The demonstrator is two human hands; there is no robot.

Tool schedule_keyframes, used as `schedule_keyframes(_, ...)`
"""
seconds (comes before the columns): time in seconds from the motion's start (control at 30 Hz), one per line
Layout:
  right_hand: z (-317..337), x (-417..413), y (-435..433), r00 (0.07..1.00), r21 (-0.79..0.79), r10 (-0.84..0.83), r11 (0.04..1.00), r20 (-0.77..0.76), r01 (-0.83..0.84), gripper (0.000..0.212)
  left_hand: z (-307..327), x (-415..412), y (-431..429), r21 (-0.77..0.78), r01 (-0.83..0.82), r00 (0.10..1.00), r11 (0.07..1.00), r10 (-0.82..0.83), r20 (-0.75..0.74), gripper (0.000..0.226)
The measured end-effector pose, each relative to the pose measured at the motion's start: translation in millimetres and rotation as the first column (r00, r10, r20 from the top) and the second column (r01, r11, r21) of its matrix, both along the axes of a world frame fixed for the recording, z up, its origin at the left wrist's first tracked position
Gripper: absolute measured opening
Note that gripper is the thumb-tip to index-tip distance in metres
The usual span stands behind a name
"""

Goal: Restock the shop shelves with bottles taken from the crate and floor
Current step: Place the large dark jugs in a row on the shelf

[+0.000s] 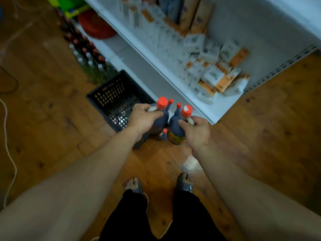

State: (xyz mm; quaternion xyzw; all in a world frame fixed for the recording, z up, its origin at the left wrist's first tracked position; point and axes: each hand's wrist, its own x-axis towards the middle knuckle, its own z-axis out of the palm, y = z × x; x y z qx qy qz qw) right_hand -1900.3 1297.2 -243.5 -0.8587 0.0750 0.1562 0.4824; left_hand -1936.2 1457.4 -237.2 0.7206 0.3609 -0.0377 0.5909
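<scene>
gripping a dark red-capped bottle (162, 117) by its handle, our left hand (141, 117) is clenched; our right hand (197, 130) is clamped on another (177, 127), the two nearly touching. crate (116, 101) just behind, shelf edge (191, 101) close right, open floor (52, 119) left.
</scene>
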Motion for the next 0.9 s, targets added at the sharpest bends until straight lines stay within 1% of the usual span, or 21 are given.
schedule_keyframes(0.13, 78.1, 3.0, 20.9, 0.999, 0.000, -0.024, 1.000, 0.046, 0.024, 0.029, 80.0, 0.4, 30.4, -0.043, 0.037, 0.997, 0.998, -0.034, 0.066, 0.022)
schedule_keyframes(0.23, 130.7, 4.6, 32.8, 0.993, 0.032, -0.051, 0.998, 0.104, 0.048, 0.028, 136.2, 2.7, 50.0, -0.075, 0.055, 0.992, 0.996, -0.046, 0.114, 0.034)
schedule_keyframes(0.33, 185.3, 10.3, 43.9, 0.980, 0.059, -0.067, 0.997, 0.185, 0.057, 0.032, 198.4, 8.7, 62.7, -0.079, 0.100, 0.982, 0.992, -0.086, 0.168, 0.023)
schedule_keyframes(0.43, 235.2, 23.6, 47.2, 0.957, 0.059, -0.081, 0.996, 0.280, 0.067, 0.038, 250.2, 22.1, 71.9, -0.057, 0.129, 0.967, 0.990, -0.113, 0.228, 0.025)
schedule_keyframes(0.53, 281.8, 42.2, 48.2, 0.931, 0.076, -0.087, 0.995, 0.355, 0.065, 0.039, 299.4, 38.2, 77.1, -0.010, 0.145, 0.959, 0.989, -0.138, 0.245, 0.019)
schedule_keyframes(0.6, 308.7, 55.7, 48.6, 0.914, 0.066, -0.101, 0.994, 0.394, 0.082, 0.041, 326.7, 50.9, 78.4, 0.000, 0.146, 0.950, 0.989, -0.141, 0.279, 0.014)
schedule_keyframes(0.7, 342.7, 79.9, 48.0, 0.888, 0.061, -0.116, 0.993, 0.445, 0.100, 0.040, 360.8, 76.6, 78.9, 0.042, 0.152, 0.942, 0.987, -0.158, 0.295, 0.013)
schedule_keyframes(0.8, 369.5, 110.3, 48.8, 0.869, 0.061, -0.098, 0.995, 0.485, 0.078, 0.042, 386.2, 107.5, 83.0, 0.058, 0.108, 0.945, 0.992, -0.121, 0.304, 0.016)
schedule_keyframes(0.9, 386.4, 146.1, 53.0, 0.845, 0.088, -0.077, 0.995, 0.530, 0.036, 0.046, 405.8, 139.0, 87.1, 0.059, 0.056, 0.941, 0.997, -0.072, 0.331, 0.028)
